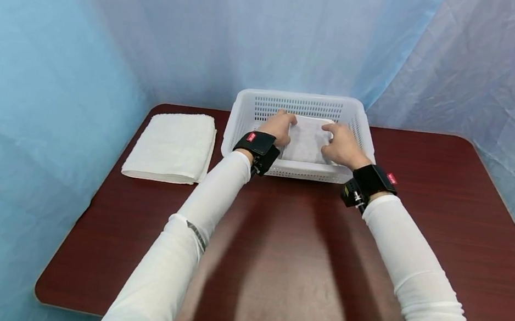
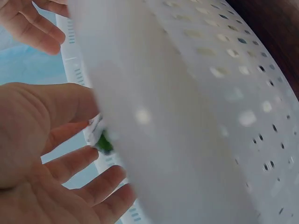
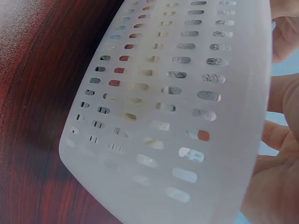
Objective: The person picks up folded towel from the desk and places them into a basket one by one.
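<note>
A white plastic basket (image 1: 247,162) with slotted walls stands at the back of the table. Inside it lies a folded white cloth (image 1: 309,141). My left hand (image 1: 278,127) reaches over the front rim to the cloth's left edge, fingers spread and loosely bent. On the opposite side, my right hand (image 1: 342,146) is at the cloth's right edge with its index finger extended over it. In the left wrist view, something green and white (image 2: 103,141) shows past the left fingers; its kind is unclear. The basket's wall hides part of the right hand (image 3: 280,154) in the right wrist view.
A folded white towel (image 1: 172,145) lies on the table left of the basket. The dark red-brown table (image 1: 290,276) extends toward me and to the right. Light blue sheeting (image 1: 207,25) hangs behind and at the sides.
</note>
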A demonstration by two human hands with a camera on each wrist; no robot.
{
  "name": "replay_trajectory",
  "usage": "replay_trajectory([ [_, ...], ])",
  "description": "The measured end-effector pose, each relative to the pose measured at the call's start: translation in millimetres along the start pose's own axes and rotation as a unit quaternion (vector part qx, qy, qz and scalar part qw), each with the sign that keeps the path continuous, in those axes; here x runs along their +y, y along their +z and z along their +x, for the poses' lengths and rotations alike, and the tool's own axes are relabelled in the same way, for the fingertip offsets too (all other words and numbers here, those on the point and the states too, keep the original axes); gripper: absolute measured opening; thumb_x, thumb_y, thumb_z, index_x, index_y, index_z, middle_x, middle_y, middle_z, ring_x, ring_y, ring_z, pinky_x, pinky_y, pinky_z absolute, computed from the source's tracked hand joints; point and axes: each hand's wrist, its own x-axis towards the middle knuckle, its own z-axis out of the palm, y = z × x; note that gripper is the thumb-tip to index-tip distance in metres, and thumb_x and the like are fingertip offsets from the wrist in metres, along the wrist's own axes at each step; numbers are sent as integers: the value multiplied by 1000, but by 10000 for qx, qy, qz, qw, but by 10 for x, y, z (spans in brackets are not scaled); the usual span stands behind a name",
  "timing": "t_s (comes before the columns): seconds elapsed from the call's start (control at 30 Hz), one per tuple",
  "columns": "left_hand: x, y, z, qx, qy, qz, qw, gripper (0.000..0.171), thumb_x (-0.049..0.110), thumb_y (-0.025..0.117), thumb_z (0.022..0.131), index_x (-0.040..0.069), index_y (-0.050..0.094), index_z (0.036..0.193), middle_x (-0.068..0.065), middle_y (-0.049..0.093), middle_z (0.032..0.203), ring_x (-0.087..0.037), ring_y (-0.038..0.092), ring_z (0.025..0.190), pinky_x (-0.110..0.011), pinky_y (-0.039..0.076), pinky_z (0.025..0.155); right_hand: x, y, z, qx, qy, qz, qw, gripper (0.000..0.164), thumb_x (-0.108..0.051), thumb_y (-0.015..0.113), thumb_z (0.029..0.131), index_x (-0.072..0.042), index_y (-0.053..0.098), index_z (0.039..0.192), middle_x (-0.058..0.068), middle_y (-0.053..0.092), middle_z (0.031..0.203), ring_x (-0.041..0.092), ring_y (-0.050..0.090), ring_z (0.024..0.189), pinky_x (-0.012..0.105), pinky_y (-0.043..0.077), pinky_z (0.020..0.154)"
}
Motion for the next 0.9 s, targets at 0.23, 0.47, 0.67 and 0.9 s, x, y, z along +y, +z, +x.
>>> replay_trajectory([
  [0.23,-22,18,-39,34,-17,92,10000,45,3,57,97,5,52,141,-12,55,140,-24,56,116,-34,45,93,32,9,-18,-9,74,39,10000,60,9,52,84,13,42,143,33,40,147,41,54,111,44,37,81],
  [0.47,-38,36,-79,-159,62,-5,9999,46,6,53,99,5,47,145,-14,52,143,-24,55,111,-32,42,86,84,-2,-70,-4,-44,61,10000,60,8,52,85,13,41,143,33,39,146,44,53,114,47,42,86],
  [0.67,-50,26,-62,-212,117,-75,9997,48,6,51,99,4,45,146,-14,51,144,-25,55,110,-31,39,82,100,-67,-120,115,-275,-55,9995,59,6,52,85,14,42,142,35,39,145,48,51,118,55,44,96],
  [0.9,-28,15,-89,-58,198,-64,9998,51,7,53,98,5,44,147,-14,54,141,-24,57,116,-33,43,91,113,-97,-171,132,-257,-111,9995,57,5,53,87,13,40,142,36,36,144,50,50,116,55,44,93],
])
